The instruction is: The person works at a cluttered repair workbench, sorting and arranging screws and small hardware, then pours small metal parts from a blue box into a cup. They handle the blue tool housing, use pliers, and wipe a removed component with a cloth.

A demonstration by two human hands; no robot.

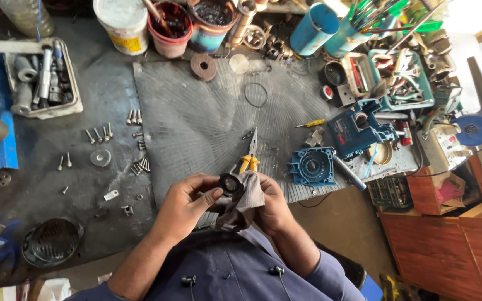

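A black ring point(231, 184) is pinched by the left hand point(182, 206) and cradled in a rag point(244, 202) clutched by the right hand point(271, 209). Just beyond lie pliers point(250, 156); bare mat point(196, 122) stretches farther out.

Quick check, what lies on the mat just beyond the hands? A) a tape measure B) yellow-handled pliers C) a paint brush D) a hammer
B: the yellow-handled pliers lie on the ribbed mat just past the left hand and right hand, which hold a small black round part and a grey cloth.
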